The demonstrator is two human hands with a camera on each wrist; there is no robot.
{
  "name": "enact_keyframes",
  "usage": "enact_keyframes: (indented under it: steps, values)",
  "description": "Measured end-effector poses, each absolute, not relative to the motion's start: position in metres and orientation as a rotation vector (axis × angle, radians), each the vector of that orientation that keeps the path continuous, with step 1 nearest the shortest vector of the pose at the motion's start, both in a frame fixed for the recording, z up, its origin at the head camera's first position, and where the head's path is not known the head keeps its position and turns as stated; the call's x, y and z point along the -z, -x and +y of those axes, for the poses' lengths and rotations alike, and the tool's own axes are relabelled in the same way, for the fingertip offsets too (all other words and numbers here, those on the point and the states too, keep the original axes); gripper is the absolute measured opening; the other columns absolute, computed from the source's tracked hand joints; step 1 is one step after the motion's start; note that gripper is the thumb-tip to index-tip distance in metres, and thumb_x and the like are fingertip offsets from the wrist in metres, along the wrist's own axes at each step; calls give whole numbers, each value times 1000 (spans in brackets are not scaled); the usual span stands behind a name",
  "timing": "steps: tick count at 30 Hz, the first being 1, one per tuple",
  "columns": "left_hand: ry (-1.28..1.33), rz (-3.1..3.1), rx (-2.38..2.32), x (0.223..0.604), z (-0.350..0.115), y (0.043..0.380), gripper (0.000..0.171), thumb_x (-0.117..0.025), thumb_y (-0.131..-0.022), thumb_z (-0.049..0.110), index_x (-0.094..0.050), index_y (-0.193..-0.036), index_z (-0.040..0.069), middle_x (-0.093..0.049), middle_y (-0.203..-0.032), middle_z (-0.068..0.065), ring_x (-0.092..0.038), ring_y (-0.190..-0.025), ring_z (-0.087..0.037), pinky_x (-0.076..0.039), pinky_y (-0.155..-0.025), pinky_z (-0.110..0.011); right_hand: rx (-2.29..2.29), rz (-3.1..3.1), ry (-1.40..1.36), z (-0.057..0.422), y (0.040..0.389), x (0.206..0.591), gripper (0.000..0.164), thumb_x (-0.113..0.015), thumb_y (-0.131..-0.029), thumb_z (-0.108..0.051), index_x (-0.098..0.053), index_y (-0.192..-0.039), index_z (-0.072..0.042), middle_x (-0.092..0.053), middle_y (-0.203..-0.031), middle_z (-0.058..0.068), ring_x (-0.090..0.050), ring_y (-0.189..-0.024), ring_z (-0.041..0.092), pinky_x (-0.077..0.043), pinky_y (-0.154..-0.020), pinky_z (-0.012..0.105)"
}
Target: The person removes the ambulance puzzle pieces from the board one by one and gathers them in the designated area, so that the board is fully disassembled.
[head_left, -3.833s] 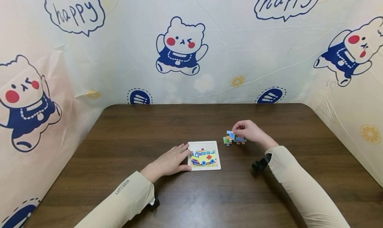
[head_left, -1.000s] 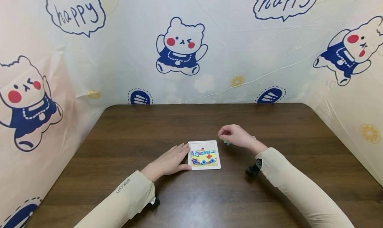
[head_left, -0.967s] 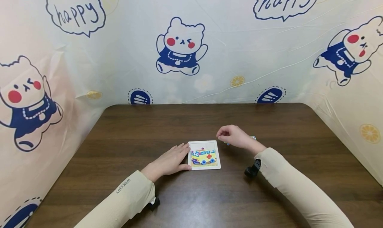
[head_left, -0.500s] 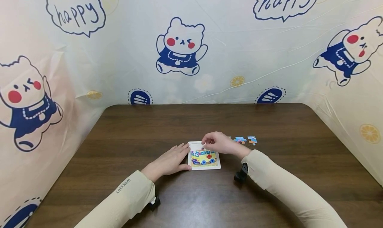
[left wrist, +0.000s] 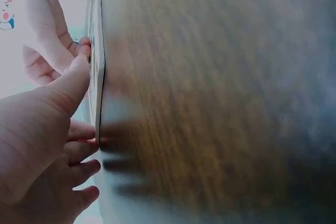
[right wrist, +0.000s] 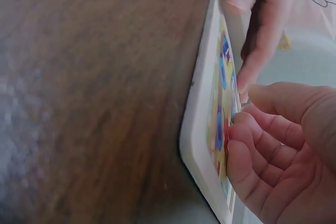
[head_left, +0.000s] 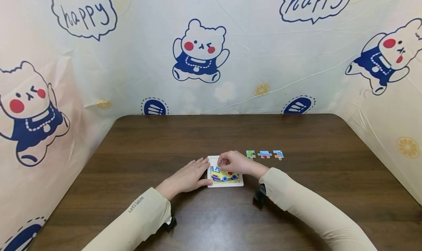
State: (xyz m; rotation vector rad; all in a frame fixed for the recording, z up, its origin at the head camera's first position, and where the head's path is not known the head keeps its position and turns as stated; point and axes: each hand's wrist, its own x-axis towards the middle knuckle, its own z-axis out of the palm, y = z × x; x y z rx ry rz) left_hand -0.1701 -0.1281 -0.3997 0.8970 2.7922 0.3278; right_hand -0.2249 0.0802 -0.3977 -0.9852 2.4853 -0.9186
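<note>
A white-framed jigsaw puzzle with a yellow ambulance picture lies on the table; a bare white strip shows along its top. My left hand lies flat at its left edge, fingertips touching the frame. Over the puzzle, my right hand has curled fingers. Its thumb and fingertips meet at a thin edge that looks like a puzzle piece, mostly hidden. Three loose pieces stand in a row to the right: a green one, a blue and pink one and a blue and orange one.
The brown wooden table runs back to a wall covering with printed bears. Both forearms come in from the front, a dark wrist device hanging under the right one.
My right hand has come from the loose pieces leftward and down onto the puzzle. The piece it held at first has left the spot above the green one. The left hand stays put.
</note>
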Motion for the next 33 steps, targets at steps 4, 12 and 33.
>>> enact_keyframes:
  steps: [4,12,33]
  values:
    - [-882,2828,-289,400,-126,171,63,-54,-90,44,-45,-132,-3,-38,-140,-18,-30,-131,-32,-22,-105,-48,904,2495,975,78,225,398,5,-67,-83,-7,-64,-87,-6,-53,-65,-4,-46,-56,8,-39,-52,21]
    - [-906,2863,-264,402,-126,170,62,-57,-88,44,-47,-129,-2,-41,-138,-18,-33,-130,-32,-24,-104,-49,858,2492,895,72,224,397,6,-67,-83,-8,-63,-87,-6,-54,-66,-3,-47,-56,9,-39,-52,21]
    - [-873,2842,-281,399,-123,171,62,-59,-88,42,-47,-130,-2,-41,-138,-17,-32,-130,-32,-23,-104,-49,902,2461,725,69,227,394,6,-66,-84,-6,-60,-83,-9,-52,-67,1,-47,-56,14,-37,-51,23]
